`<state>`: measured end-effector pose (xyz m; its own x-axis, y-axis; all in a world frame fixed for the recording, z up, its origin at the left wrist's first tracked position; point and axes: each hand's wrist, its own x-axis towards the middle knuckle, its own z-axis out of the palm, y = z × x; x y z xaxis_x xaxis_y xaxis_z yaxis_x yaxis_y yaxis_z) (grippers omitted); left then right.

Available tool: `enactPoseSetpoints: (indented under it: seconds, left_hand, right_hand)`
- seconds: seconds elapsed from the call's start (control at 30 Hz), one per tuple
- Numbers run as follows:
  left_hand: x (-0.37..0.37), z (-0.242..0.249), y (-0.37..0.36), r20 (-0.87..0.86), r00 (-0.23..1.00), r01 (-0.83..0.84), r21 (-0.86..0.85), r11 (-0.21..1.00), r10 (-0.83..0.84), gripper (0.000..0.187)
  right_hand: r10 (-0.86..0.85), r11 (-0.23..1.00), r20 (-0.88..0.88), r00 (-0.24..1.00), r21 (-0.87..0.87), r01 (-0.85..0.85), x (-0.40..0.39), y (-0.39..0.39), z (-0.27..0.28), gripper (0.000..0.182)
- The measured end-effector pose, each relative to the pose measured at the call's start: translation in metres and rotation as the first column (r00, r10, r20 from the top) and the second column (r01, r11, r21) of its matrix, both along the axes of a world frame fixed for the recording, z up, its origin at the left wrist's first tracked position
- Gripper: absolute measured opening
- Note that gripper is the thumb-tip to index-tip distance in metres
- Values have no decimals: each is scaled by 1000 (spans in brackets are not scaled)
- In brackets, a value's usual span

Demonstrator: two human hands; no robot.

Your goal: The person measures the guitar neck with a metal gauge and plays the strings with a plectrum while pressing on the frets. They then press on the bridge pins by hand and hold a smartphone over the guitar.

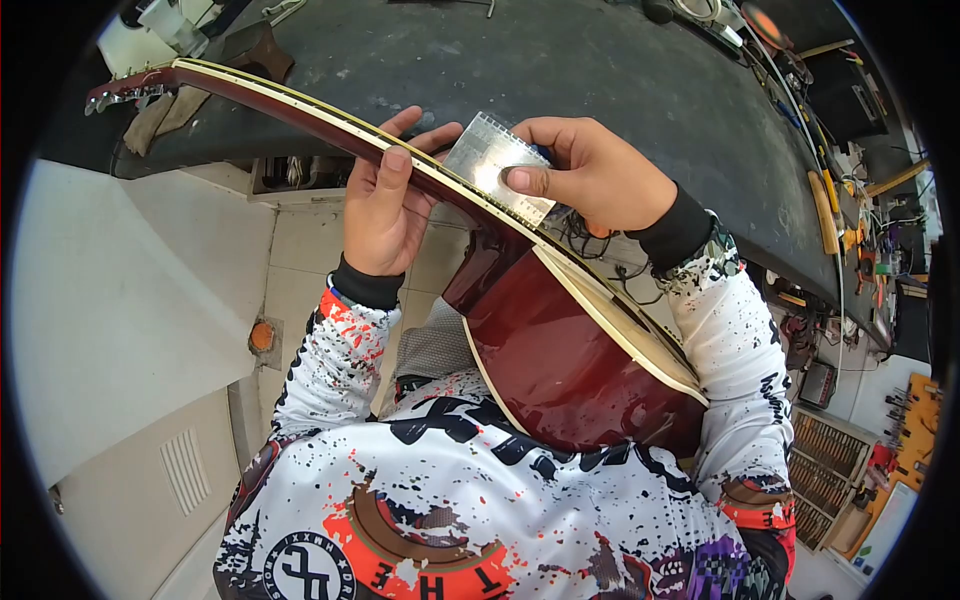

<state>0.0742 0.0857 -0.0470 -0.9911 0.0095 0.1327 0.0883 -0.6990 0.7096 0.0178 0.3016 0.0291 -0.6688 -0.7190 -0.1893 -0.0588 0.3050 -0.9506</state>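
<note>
A dark red acoustic guitar (570,345) rests on its side across my lap, its neck reaching to the upper left. My left hand (388,200) supports the neck from below, with the thumb on its near side and fingertips showing beyond the strings. Between the thumb and fingers of my right hand (600,180) is a flat silver metal plate (490,160) with notched edges. The plate's lower edge meets the fretboard near the guitar's body. Tuning pegs (125,95) show at the far end of the neck.
A dark workbench (620,60) curves ahead of me. At its left lie a brown cloth-like piece (165,115) and a white container (175,25). Tools and cables crowd the right side, near a wooden-handled tool (823,212). Lower right stands a slotted rack (830,455).
</note>
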Motion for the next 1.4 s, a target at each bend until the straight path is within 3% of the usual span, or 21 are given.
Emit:
enactPoseSetpoints:
  seconds: [1.4]
  left_hand:
    - [-3,-2,2,4,1000,-3,17,1000,3,59]
  right_hand:
    - [-10,999,-4,1000,-34,10,-1,1,-1,34]
